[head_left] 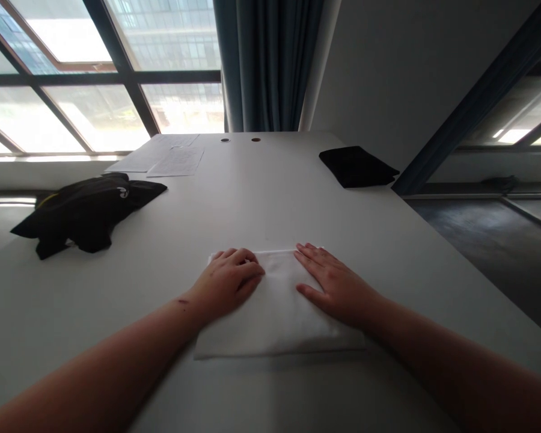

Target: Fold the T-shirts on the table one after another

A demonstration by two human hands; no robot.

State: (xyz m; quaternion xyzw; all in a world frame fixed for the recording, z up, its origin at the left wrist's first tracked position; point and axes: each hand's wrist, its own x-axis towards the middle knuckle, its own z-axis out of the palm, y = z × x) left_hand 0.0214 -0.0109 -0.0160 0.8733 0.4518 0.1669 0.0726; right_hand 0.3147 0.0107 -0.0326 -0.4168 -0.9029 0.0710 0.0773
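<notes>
A folded white cloth (270, 325) lies flat on the table in front of me, its near edge almost straight. On its far left part rests my left hand (229, 279), fingers bent and closed on the fabric, with the thumb close to the index finger. My right hand (336, 282) lies flat over the far right part, fingers stretched out and thumb apart, palm down on the cloth. Both hands cover the cloth's far corners.
The white table (261, 198) carries a crumpled black garment (90, 210) at left, a folded black cloth (358, 166) at the far right edge, and printed papers (175, 161) at the far left. A blue curtain (270, 66) hangs behind, beside windows.
</notes>
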